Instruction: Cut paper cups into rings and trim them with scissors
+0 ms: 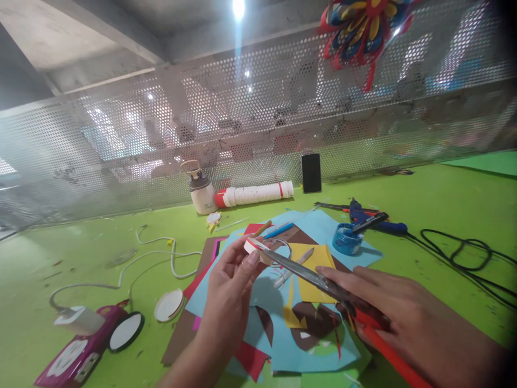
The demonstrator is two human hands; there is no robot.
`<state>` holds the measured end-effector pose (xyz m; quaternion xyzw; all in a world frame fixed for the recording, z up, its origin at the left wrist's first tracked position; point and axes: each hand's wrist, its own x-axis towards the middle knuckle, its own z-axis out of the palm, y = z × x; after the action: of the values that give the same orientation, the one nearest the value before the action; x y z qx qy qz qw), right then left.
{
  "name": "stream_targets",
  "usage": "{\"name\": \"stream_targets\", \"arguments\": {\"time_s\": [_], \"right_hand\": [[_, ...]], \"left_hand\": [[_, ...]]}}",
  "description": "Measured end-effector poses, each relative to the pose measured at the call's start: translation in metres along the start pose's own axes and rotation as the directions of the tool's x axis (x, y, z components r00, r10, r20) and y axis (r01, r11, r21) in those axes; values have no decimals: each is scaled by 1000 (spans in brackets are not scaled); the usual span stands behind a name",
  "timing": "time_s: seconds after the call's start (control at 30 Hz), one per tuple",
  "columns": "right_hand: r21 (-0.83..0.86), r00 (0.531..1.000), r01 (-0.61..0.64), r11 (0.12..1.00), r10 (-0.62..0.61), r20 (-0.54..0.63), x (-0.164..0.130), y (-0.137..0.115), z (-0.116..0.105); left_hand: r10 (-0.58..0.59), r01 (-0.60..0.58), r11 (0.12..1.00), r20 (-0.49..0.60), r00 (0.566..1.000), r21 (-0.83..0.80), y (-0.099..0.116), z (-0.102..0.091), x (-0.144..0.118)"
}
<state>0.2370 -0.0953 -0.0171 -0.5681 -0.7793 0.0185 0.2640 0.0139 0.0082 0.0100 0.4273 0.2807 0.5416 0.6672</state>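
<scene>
Close over the green table [436, 205], the left hand [230, 285] pinches a small white and red paper piece [253, 248] between thumb and fingertips, held above the spread of coloured paper sheets [307, 345]. Right hand [388, 310] is wrapped closed on the red handles of the scissors [307, 272]; blades reach left, tips at the paper piece. Piece looks light, thin, floppy, easy to crease or tear; best gripped at its edge, clear of the blades. Far right: blue glue gun [371, 220] beside a blue tub [346, 240], black cable [464, 253] trailing. Near left: white round lid [168, 305], purple toy car [81, 350]. Far centre: white bottle [202, 191], black phone [311, 172] standing upright.
</scene>
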Motion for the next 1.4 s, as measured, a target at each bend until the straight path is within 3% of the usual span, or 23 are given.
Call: {"name": "stream_targets", "arguments": {"time_s": [0.27, 1.4], "right_hand": [[-44, 997, -41, 998, 44, 56, 0, 0, -2], [-29, 1000, 9, 1000, -8, 19, -4, -1, 1]], "left_hand": [[-36, 36, 999, 14, 999, 7, 0, -2, 0], [-42, 42, 999, -21, 999, 4, -2, -1, -1]]}}
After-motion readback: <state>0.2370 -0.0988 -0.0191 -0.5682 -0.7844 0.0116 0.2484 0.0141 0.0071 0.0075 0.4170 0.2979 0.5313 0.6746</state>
